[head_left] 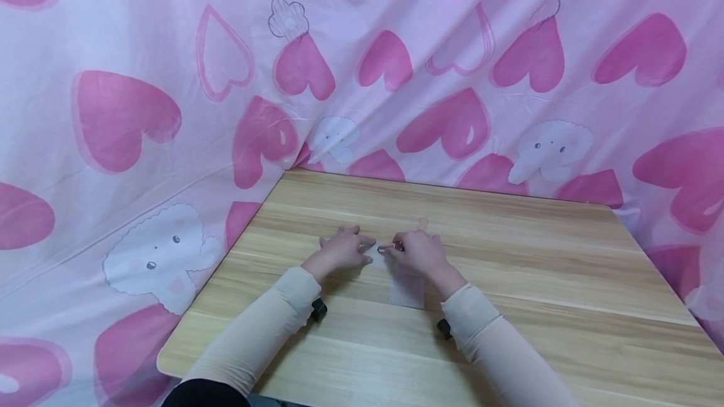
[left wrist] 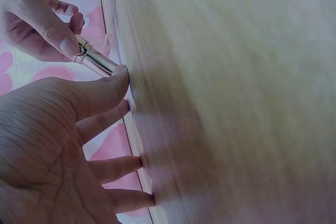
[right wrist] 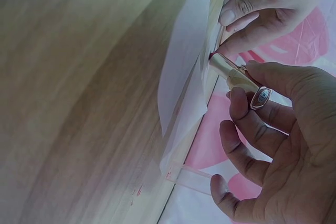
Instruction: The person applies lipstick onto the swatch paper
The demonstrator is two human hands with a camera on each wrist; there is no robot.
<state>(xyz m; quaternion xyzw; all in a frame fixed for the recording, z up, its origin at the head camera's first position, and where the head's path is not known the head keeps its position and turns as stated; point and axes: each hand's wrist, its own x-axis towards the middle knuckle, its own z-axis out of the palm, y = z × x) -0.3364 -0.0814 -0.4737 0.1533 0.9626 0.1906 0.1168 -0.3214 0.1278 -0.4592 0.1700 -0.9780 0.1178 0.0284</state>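
My right hand (head_left: pixel 420 250) pinches a shiny metallic lipstick (right wrist: pixel 231 72) between thumb and fingers. Its red tip points down at a sheet of white paper (head_left: pixel 408 287) on the table. The other fingers of this hand curl loosely beneath the tube in the right wrist view. To the left, my left hand (head_left: pixel 342 248) has its fingers spread, with the fingertips down on the surface at the paper's edge. In the left wrist view, its thumb (left wrist: pixel 113 85) lies close by the end of the lipstick.
A clear cap (right wrist: pixel 190 178) rests on the table beyond the right hand, near small red smears (right wrist: pixel 137 191) on the wood. The wooden table (head_left: pixel 537 306) meets a pink heart-patterned cloth (head_left: pixel 441 124) behind and at the left.
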